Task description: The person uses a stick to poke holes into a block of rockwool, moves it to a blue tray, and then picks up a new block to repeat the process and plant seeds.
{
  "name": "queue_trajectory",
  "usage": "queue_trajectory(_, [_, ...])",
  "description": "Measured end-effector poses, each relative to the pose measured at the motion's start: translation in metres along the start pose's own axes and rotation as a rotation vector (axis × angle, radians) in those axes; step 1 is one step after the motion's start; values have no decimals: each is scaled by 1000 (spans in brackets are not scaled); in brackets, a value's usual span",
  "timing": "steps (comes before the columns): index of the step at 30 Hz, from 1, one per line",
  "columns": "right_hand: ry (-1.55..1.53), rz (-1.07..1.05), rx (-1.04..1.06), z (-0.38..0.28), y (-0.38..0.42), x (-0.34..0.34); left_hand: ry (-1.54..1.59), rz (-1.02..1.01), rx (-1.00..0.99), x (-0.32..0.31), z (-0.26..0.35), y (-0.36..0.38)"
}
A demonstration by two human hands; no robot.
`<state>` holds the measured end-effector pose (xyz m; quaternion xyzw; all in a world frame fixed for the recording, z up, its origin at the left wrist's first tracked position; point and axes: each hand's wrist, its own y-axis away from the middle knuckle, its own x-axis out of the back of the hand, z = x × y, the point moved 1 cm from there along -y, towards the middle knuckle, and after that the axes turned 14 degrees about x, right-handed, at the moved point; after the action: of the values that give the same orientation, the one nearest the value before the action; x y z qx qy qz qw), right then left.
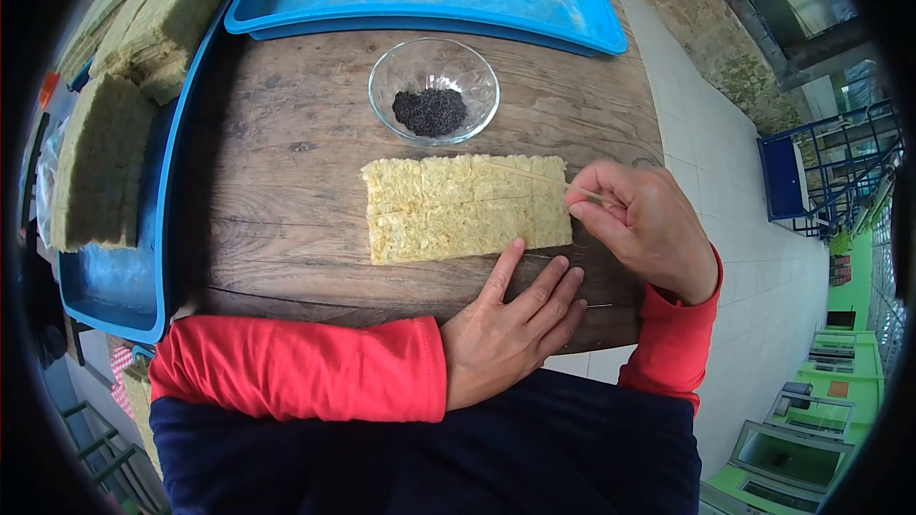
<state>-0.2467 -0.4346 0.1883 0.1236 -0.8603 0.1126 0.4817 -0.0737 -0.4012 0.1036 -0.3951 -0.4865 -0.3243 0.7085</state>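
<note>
The right hand (649, 219) pinches a thin stick (534, 175) over the slab (448, 215) on the bench (277, 181); the left hand's (506, 334) fingers, spread and grasping nothing, touch its near edge. Guiding the stick calls for lightness.

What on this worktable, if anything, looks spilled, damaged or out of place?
Nothing clearly stands out. The glass bowl sits upright, with no dark grains visibly spilled. The pale slab, touched by the left hand while the right hand holds a thin stick over it, has slightly ragged edges, which may be normal.

No readable text, labels or numbers anywhere.
</note>
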Motion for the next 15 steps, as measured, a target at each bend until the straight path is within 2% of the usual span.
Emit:
queue_trajectory(5, [-32,-66,104,0,2,-8,16,-35,-3,1,0,0])
queue_trajectory(15, [-56,-55,113,1,2,-10,14,-56,-1,1,0,-1])
